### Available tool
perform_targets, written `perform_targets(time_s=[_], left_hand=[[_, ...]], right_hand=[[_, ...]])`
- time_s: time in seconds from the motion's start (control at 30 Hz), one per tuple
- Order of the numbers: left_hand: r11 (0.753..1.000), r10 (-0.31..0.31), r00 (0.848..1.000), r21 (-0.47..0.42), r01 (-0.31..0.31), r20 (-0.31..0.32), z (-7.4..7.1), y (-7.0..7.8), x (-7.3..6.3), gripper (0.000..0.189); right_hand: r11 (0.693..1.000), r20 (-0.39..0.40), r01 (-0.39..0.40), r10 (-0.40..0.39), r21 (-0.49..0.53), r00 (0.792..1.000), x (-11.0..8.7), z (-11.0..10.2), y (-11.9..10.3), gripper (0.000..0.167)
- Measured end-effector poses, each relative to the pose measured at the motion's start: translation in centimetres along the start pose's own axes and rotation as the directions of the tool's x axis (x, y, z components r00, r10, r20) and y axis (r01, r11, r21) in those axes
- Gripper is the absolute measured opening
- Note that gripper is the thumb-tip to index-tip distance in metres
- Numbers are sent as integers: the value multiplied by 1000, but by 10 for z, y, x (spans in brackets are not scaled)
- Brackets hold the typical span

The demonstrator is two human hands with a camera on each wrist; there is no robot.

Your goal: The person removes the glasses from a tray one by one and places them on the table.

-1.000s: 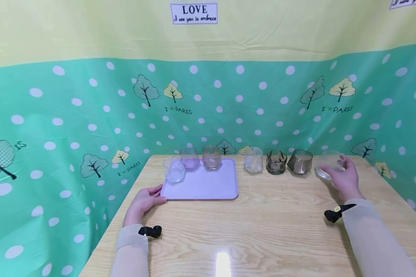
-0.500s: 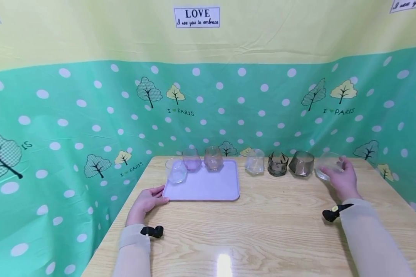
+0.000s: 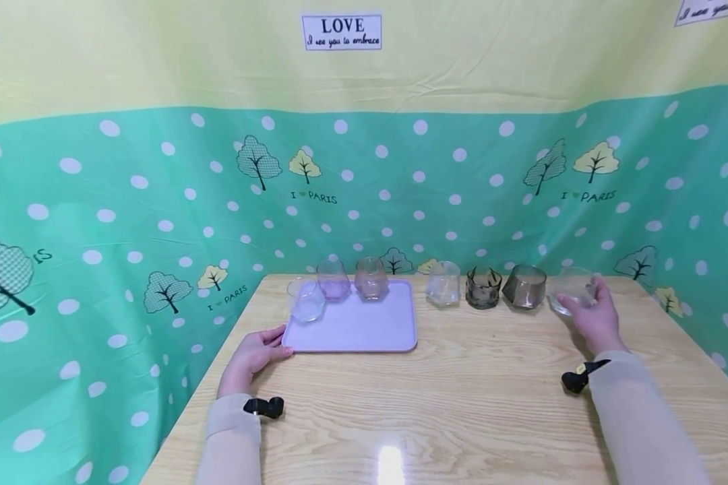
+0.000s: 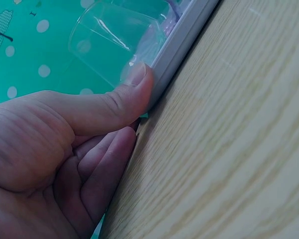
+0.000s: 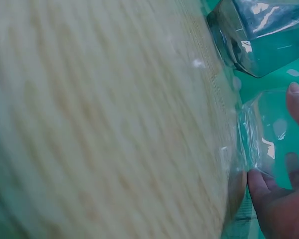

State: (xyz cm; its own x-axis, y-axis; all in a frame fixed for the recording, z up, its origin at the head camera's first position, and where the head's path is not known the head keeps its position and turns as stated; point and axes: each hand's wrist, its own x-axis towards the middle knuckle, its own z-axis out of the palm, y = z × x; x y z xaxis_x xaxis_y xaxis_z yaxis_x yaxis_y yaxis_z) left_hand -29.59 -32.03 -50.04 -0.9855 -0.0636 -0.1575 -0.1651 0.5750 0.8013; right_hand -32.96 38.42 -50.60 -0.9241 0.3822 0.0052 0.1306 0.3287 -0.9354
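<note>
At the left, my left hand [image 3: 256, 356] grips the near-left corner of a lilac tray [image 3: 364, 333]. Its thumb lies on the tray rim [image 4: 172, 59] in the left wrist view, with the other fingers lower, beside the corner. On the tray stand a clear drinking glass [image 3: 307, 306], a pinkish glass [image 3: 334, 286] and an amber-tinted glass [image 3: 372, 284]. Far to the right, my right hand [image 3: 597, 316] holds a clear glass [image 3: 571, 289] around its side. Thumb and fingers lie on opposite sides of that clear glass [image 5: 269, 134] in the right wrist view.
Between the tray and the right hand stand a clear faceted glass [image 3: 443, 286], a dark patterned glass [image 3: 483, 289] and a smoky grey glass [image 3: 525, 288], close to the held one. The wooden table [image 3: 449, 404] ends at a green dotted curtain [image 3: 400, 188].
My right hand, with the clear glass in its grasp, has shifted slightly left toward the smoky grey glass. My left hand stays at the tray corner. The head view has tilted a little.
</note>
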Motion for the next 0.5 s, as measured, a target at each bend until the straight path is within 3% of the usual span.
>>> perform_targets(time_s=[0.5], left_hand=[[1000,4,1000,1,-4,7,0,-4,3,77]], right_hand=[[998,37,-51,52,-29,998,-1,-3,2,111]])
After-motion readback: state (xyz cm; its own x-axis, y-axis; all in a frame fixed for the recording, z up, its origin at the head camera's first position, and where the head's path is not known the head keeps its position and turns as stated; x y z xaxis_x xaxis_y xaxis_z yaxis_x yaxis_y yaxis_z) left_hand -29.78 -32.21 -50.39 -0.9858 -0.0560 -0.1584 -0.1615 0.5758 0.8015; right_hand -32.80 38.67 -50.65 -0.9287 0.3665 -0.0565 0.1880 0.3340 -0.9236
